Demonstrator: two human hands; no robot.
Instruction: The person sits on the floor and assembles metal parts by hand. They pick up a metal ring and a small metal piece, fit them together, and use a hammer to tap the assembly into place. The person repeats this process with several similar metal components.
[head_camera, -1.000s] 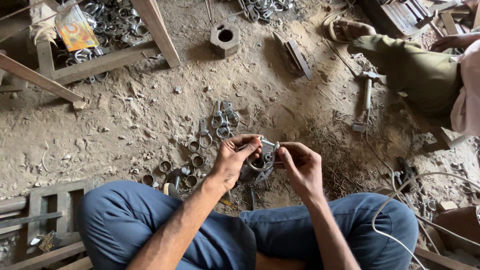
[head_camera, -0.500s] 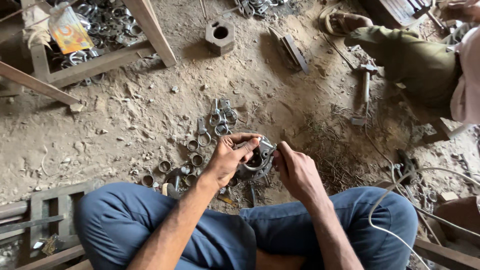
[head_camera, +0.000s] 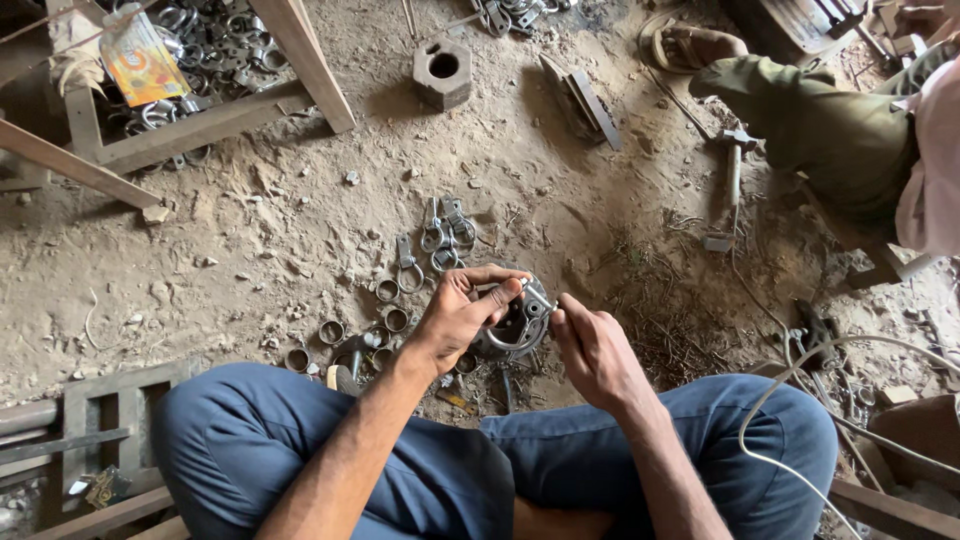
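I sit on a dirt floor with my knees in blue trousers spread apart. My left hand (head_camera: 462, 312) grips a round grey metal clamp (head_camera: 513, 325) from the left, thumb and fingers on its top edge. My right hand (head_camera: 592, 347) pinches the clamp's right side near a small bolt end, fingers closed. Just beyond the hands, several loose metal clamps (head_camera: 440, 237) lie in the dirt. Short metal rings (head_camera: 388, 303) are scattered to the left of my left hand.
A wooden frame (head_camera: 190, 130) holding many metal parts stands at the far left. A metal block with a hole (head_camera: 442, 70) lies farther off. A hammer (head_camera: 729, 190) rests at right near another seated person in olive trousers (head_camera: 830, 125). A white cable (head_camera: 800, 380) loops over my right knee.
Both hands with the clamp have shifted slightly; my right hand moved down from the clamp's top to its right side. The view drifted a little.
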